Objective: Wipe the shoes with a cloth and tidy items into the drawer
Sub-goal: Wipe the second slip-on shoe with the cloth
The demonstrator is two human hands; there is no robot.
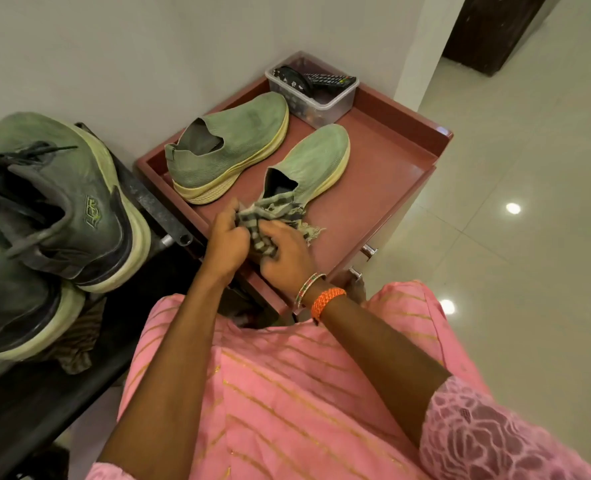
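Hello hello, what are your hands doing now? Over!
Both hands, left and right, bunching checked cloth. Two green shoes waiting on cabinet top. Nothing blocking.

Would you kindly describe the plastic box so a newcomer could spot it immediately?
Find the reddish cabinet top against the wall. In its far corner, beyond the two green slip-on shoes, sits the plastic box. It alone is see-through, with a remote control inside.

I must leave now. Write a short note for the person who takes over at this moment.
Left hand and right hand both grip the checked cloth at the heel of the near green shoe. The far green shoe lies beside it on the red cabinet top, with a plastic box behind. Done: cannot tell how much is wiped. Left: wiping, then tidying into the drawer.
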